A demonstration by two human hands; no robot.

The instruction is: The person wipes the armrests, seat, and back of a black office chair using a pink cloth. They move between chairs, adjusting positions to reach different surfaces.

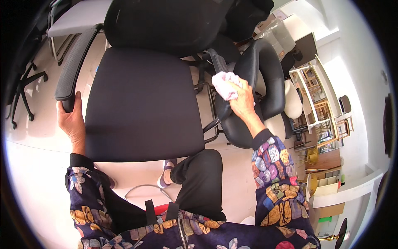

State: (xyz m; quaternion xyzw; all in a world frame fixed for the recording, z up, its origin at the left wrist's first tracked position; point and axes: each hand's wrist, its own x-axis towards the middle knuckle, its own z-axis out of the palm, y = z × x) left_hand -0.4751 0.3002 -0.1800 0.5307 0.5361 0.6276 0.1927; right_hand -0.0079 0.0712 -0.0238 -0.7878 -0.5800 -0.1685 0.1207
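Note:
A black office chair faces me, its padded seat [143, 105] in the middle of the view and its dark backrest [164, 25] at the top. My left hand [73, 119] grips the front end of the chair's left armrest [76, 62], thumb on the inner side; some of the fingers are hidden behind it. Bunched in my right hand [244, 101] is a pale pink, fluffy cloth [225, 85]. The cloth touches or overlaps the front of the right armrest [220, 62], whose ribbed top shows just beyond it.
Black padded chairs [273, 77] stand close on the right. A light-seated chair [79, 18] and a castor base [23, 93] are at the left. Stacked wooden furniture [314, 102] lines the right wall. A grey cable or hose [149, 186] lies near my feet.

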